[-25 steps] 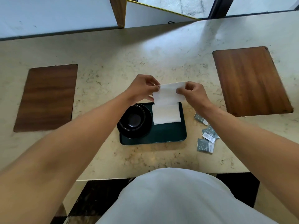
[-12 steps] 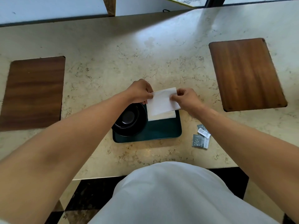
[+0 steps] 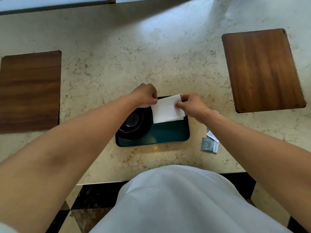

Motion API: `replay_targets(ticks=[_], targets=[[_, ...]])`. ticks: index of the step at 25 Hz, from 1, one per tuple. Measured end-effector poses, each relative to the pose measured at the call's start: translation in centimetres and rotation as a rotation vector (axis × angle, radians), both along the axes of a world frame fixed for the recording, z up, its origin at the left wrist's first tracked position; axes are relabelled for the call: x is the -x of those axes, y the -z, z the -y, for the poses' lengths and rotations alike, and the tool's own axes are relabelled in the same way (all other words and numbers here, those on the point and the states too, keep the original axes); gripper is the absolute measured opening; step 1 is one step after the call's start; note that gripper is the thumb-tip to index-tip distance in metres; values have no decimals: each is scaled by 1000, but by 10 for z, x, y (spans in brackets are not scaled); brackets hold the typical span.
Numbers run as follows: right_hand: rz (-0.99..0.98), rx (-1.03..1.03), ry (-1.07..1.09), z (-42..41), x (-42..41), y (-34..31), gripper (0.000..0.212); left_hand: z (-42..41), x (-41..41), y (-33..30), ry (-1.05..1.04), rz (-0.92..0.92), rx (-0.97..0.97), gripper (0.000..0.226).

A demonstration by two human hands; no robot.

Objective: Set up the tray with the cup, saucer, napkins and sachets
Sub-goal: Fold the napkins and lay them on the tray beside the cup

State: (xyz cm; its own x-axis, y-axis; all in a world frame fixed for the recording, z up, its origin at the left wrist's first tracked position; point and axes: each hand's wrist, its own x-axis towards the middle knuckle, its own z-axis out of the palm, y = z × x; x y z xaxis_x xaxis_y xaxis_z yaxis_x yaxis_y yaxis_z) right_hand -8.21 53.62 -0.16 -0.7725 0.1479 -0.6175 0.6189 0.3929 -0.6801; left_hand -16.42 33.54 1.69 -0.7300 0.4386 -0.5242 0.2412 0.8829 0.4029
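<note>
A dark green tray (image 3: 166,134) lies on the marble counter in front of me. On its left half a black cup (image 3: 133,121) stands in a black saucer (image 3: 143,132). A white napkin (image 3: 165,110) lies over another napkin at the tray's far right corner. My left hand (image 3: 144,96) pinches the upper napkin's left edge and my right hand (image 3: 191,103) pinches its right edge. Grey sachets (image 3: 209,144) lie on the counter to the right of the tray, partly hidden by my right forearm.
Two wooden boards are set on the counter, one at the far left (image 3: 30,91) and one at the far right (image 3: 262,69). The counter's front edge runs just above my white apron (image 3: 185,199).
Both hands have lowered the held napkin from above the tray down onto the napkin lying there. The view has tilted down toward the counter.
</note>
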Motion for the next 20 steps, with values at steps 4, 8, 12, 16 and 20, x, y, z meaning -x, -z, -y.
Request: replay_targets(ticks=[4,8,12,16,20], targets=[[4,-50,-27,0,-2,1,22,0,0,2,39,-25,29,18],[-43,-205,-138,-3,-5,-3,21,-2,-1,1,84,-44,67,17],[-64,-313,-234,-4,-9,-8,30,-3,-1,0,114,-62,92,15],[-139,-428,-277,-3,-6,-10,29,-4,-2,-1,134,-101,102,15],[-141,-456,-290,-3,-5,-11,26,-5,-2,1,162,-134,129,14]])
